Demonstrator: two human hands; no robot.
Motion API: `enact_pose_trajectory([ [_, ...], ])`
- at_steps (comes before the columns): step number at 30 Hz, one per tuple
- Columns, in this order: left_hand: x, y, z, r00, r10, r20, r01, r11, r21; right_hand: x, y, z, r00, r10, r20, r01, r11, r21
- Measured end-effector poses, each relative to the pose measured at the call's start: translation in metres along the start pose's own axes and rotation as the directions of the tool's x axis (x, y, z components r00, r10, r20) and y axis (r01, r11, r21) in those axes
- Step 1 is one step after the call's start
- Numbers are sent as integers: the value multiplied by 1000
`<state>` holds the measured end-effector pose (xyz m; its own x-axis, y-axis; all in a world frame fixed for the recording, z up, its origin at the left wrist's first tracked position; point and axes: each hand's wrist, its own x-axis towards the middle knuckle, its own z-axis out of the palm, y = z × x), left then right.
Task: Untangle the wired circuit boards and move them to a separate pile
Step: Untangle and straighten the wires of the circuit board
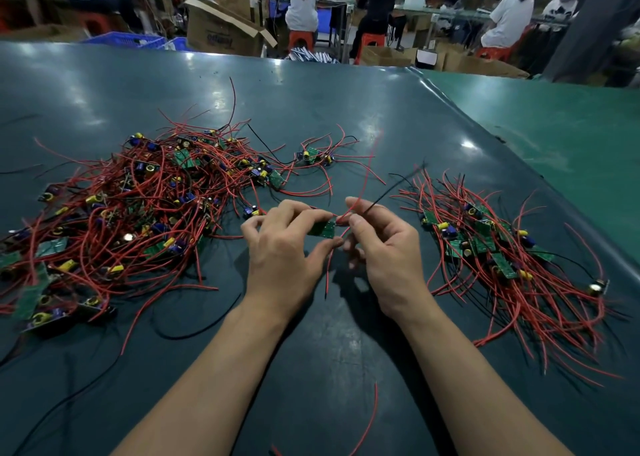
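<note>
A big tangled heap of green circuit boards with red and black wires covers the left of the dark green table. A smaller sorted pile of wired boards lies at the right. Between them, above the table, my left hand pinches one small green circuit board between thumb and fingers. My right hand pinches that board's red and black wires close to the board's right end; the wires rise up and away, and one red wire hangs below.
Two small wired boards lie apart behind my hands. A loose red wire lies near the table's front edge. Beyond the far edge are cardboard boxes, blue crates, red stools and several seated people at other benches.
</note>
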<state>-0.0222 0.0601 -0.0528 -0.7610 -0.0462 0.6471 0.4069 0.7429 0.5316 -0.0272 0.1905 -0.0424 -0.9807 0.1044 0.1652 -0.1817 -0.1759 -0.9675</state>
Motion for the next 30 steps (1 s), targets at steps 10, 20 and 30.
enact_pose_trajectory([
  [10,0,1,4,996,92,-19,-94,977,-192,2,1,-6,999,20,-49,-17,997,73],
  [20,-1,4,4,976,216,-42,-219,972,-84,15,-20,-34,881,115,-458,80,920,384],
  [30,4,-2,-6,978,174,-112,-184,980,-80,-7,-16,-30,992,122,-20,-120,989,85],
])
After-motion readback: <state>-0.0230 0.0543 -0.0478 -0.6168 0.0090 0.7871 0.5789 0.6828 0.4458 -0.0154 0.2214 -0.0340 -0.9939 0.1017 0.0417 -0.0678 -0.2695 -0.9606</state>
